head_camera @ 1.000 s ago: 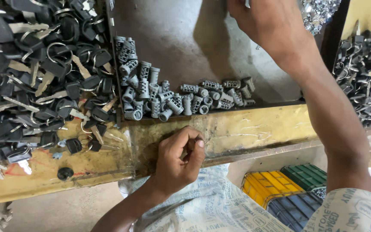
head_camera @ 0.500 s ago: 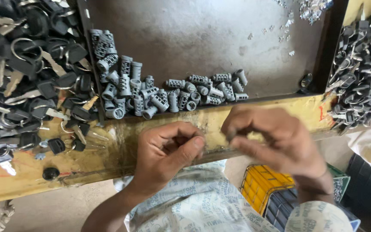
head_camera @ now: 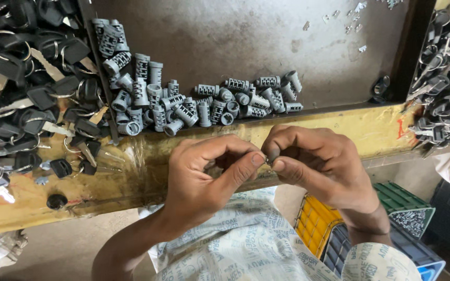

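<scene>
Here, far left, a heap of black-headed keys [head_camera: 27, 99] on rings fills the left bin. Next to it, in the dark steel tray [head_camera: 246, 36], grey lock cylinders [head_camera: 183, 101] lie piled along the near edge, thickest at the left corner and thinning to the right. A worn yellow rail [head_camera: 131, 171] fronts the bench below them, with a few loose keys and a black cap lying on it.

Over the rail, centre frame, the left hand [head_camera: 204, 179] is curled closed, thumb and forefinger pinched together. The right hand [head_camera: 316, 164] meets it fingertip to fingertip, also pinched shut. Between the two pinches sits a small part [head_camera: 269, 162], metallic by its glint, mostly hidden by the fingers; its kind cannot be told. It is held above the rail, clear of the tray, just this side of the cylinders.

Judged step: fine fitting or sorting of a tiny piece at the fingertips, mid-way, nothing yet set down. The next move likely calls for a steady pinch and a small precise turn or push, since a slip would drop the piece into the lap.

Right, below: yellow, green and blue crates [head_camera: 339, 229] on the floor. Far right, another bin of keys [head_camera: 444, 93].
</scene>
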A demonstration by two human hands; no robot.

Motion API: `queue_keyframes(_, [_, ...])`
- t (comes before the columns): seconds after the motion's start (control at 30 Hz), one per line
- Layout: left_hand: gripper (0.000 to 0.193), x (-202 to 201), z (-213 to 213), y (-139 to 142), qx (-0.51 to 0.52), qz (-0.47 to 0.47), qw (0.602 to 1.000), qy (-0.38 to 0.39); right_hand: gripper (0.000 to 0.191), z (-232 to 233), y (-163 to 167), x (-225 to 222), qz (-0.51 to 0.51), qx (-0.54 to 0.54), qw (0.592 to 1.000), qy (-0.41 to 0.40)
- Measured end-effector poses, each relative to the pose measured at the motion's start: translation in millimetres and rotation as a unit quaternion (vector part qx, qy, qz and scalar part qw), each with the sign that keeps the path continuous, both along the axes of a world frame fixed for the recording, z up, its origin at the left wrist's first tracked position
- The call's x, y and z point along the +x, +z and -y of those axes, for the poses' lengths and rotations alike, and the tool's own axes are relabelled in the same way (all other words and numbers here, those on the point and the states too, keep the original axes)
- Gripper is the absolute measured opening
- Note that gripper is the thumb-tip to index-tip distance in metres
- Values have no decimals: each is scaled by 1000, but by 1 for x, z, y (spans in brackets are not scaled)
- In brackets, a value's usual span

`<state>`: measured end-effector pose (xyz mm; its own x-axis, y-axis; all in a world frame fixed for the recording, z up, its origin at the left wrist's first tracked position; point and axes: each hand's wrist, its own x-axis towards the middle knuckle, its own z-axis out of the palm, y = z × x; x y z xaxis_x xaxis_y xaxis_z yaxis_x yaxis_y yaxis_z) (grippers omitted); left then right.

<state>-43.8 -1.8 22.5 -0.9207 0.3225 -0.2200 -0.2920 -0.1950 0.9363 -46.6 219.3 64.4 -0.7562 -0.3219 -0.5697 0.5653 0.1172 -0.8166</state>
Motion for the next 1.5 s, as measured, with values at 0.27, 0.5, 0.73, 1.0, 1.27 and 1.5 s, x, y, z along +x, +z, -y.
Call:
queue_keyframes(0.27, [12,6,0,-10,27,20,999,3,6,5,-3,-5,-131,46,988,68])
queue_keyframes(0.5, [13,11,-10,-17,50,11,998,45,16,9,-3,-7,-268,137,944,134])
queue_keyframes(0.73, [12,6,7,6,-149,-126,981,13,23,26,-6,-8,-381,242,879,155])
queue_keyframes(1.0, [19,26,15,-21,32,91,993,60,10,32,4,-104,-505,247,791,241])
queue_keyframes(1.27, [16,43,10,-49,-111,-71,980,151,17,99,-67,-187,-588,381,642,312])
queue_keyframes(1.5, [11,40,9,-52,-92,-109,979,146,27,110,-50,-178,-636,350,619,301])
